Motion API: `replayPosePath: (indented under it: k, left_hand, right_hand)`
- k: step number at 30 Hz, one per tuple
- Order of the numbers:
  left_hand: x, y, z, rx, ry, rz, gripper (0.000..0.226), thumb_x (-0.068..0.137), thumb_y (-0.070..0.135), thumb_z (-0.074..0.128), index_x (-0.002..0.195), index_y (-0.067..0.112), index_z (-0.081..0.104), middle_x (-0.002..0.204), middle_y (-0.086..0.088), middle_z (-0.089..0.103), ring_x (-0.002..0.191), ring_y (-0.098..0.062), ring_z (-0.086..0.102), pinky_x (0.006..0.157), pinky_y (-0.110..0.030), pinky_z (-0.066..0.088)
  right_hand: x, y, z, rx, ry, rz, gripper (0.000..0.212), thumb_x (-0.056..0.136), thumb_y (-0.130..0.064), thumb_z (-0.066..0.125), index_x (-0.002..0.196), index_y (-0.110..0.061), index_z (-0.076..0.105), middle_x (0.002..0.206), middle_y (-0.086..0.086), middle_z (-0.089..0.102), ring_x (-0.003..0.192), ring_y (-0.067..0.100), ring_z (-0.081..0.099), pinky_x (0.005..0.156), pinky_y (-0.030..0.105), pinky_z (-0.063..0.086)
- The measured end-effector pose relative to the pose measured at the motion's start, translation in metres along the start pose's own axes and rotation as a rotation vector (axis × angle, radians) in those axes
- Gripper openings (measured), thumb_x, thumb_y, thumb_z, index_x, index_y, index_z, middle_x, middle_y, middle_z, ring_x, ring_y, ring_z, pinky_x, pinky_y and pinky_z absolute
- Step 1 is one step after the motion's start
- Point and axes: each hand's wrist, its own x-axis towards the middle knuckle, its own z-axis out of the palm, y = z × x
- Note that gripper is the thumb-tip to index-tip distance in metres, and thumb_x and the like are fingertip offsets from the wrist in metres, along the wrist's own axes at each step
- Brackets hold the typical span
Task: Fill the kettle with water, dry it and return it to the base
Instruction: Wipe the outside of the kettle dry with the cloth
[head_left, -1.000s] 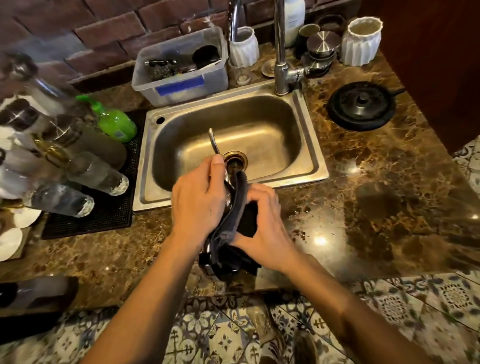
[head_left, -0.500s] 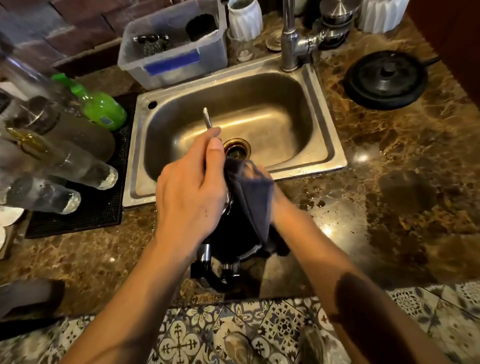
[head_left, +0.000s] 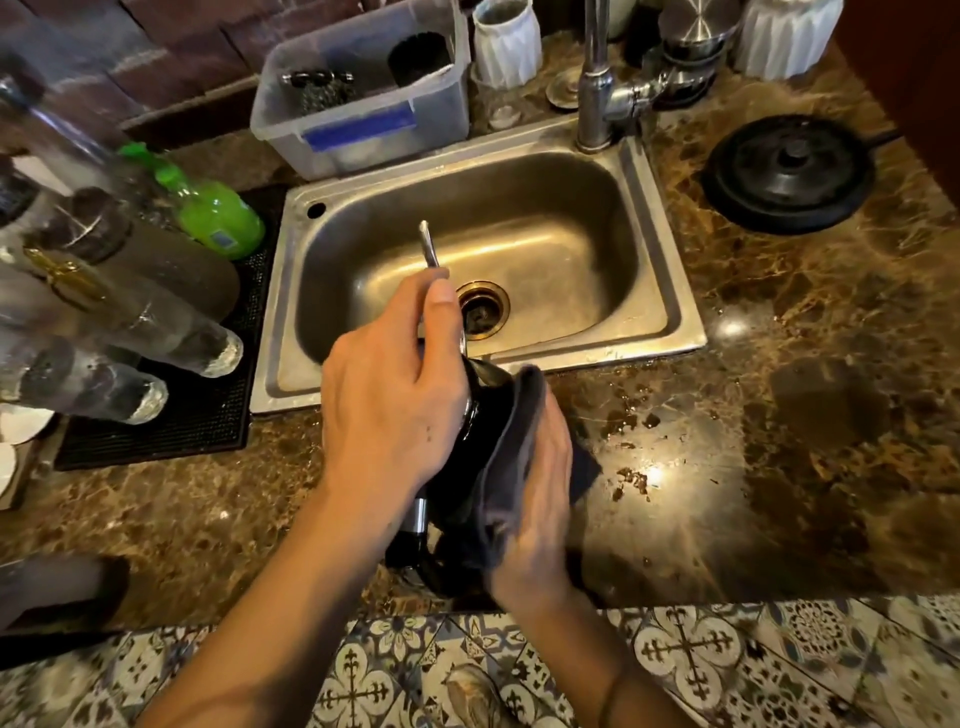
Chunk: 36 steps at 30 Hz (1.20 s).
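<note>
Black kettle (head_left: 457, 467), thin spout (head_left: 430, 249) aimed sinkward, grey cloth (head_left: 511, 457) alongside

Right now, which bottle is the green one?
The small green bottle lying just left of the sink. The other bottles farther left are clear glass, not green.

Warm, fairly dim light — the sink (head_left: 519, 249) takes a soft sheen across its basin. Right of the sink, the polished tabletop (head_left: 779, 415) throws back small hard glints of glare, one with a starburst near its front edge. A dark shadow patch lies on the stone to the right of the sink. Left of the sink, the bottles (head_left: 130, 322) are smeared and out of focus. Wide-angle bending curves the sink's rim and the tabletop's edges — the hands (head_left: 395, 405) look sharp.
</note>
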Motion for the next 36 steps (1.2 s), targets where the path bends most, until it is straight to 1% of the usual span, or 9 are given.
replayPosePath:
  k: [3,8,12,16,20,24,28,32,36]
  left_hand:
    - [0.0,0.0,-0.001,0.009,-0.007,0.008,0.04,0.104,0.051,0.029,0.122,0.037,0.062,0.072,0.006,0.07,0.059,-0.006,0.058,0.059,-0.031,0.038]
    - [-0.001,0.0,-0.005,0.019,-0.047,0.03,0.04,0.103,0.048,0.03,0.127,0.036,0.06,0.087,0.009,0.076,0.063,-0.01,0.06,0.063,-0.033,0.037]
    - [-0.001,0.001,-0.003,0.024,-0.051,0.009,0.04,0.102,0.048,0.029,0.124,0.036,0.061,0.083,0.007,0.07,0.08,-0.021,0.067,0.069,-0.034,0.038]
    - [-0.001,0.002,-0.001,-0.022,-0.031,-0.026,0.044,0.102,0.05,0.028,0.131,0.037,0.057,0.116,0.011,0.073,0.109,-0.015,0.065,0.086,-0.035,0.047]
    - [-0.001,0.003,-0.001,-0.031,-0.014,-0.031,0.044,0.103,0.048,0.03,0.141,0.036,0.048,0.128,0.006,0.069,0.118,-0.015,0.061,0.088,-0.03,0.041]
    - [-0.003,0.005,-0.002,-0.038,-0.026,-0.028,0.044,0.102,0.049,0.032,0.141,0.036,0.049,0.115,-0.002,0.073,0.111,-0.018,0.064,0.083,-0.032,0.041]
    - [-0.003,0.005,-0.002,-0.009,-0.029,-0.02,0.043,0.102,0.051,0.03,0.139,0.038,0.05,0.106,-0.003,0.074,0.105,-0.018,0.065,0.078,-0.03,0.036]
    - [-0.001,0.004,-0.001,-0.029,-0.022,-0.019,0.044,0.102,0.052,0.026,0.132,0.037,0.055,0.109,0.004,0.073,0.101,-0.02,0.066,0.078,-0.035,0.042]
    - [-0.001,0.006,-0.002,-0.046,-0.004,0.001,0.048,0.102,0.051,0.021,0.124,0.032,0.06,0.113,0.009,0.072,0.103,-0.017,0.064,0.086,-0.039,0.048]
  right_hand:
    - [-0.013,-0.009,0.002,0.017,0.033,0.112,0.062,0.103,-0.028,0.04,0.157,-0.024,0.01,0.158,0.024,0.025,0.148,0.038,0.026,0.11,0.068,0.031]
    - [0.015,-0.025,0.0,0.021,0.059,0.13,0.06,0.099,-0.033,0.045,0.145,0.006,0.036,0.147,0.027,0.042,0.141,0.038,0.04,0.11,0.056,0.04]
    - [0.084,-0.013,-0.017,-0.042,-0.284,0.357,0.028,0.1,-0.025,0.054,0.121,-0.009,0.062,0.117,0.015,0.068,0.11,0.029,0.065,0.099,0.051,0.05]
    - [0.123,-0.007,-0.019,0.009,-0.594,0.46,0.04,0.1,0.005,0.042,0.137,-0.006,0.052,0.142,0.018,0.053,0.135,0.031,0.047,0.114,0.036,0.033]
    - [0.086,-0.037,-0.012,-0.011,-0.349,0.161,0.026,0.097,-0.038,0.049,0.119,-0.03,0.059,0.128,0.015,0.063,0.122,0.033,0.059,0.103,0.055,0.045]
    - [0.023,-0.028,-0.01,-0.145,-0.172,-0.1,0.07,0.092,-0.023,0.055,0.152,-0.002,0.025,0.159,0.02,0.03,0.149,0.035,0.026,0.115,0.059,0.028]
    - [0.003,-0.016,-0.016,-0.096,-0.166,0.015,0.079,0.093,-0.023,0.061,0.153,0.004,0.017,0.16,0.024,0.022,0.151,0.037,0.018,0.117,0.058,0.026]
    - [0.066,-0.02,-0.02,-0.04,-0.184,0.356,0.051,0.086,0.009,0.066,0.134,0.005,0.05,0.122,0.001,0.06,0.115,0.014,0.056,0.103,0.02,0.042]
    - [0.111,-0.032,-0.019,-0.122,-0.491,0.259,0.05,0.083,0.019,0.06,0.131,0.013,0.049,0.131,0.032,0.056,0.125,0.038,0.054,0.104,0.039,0.042]
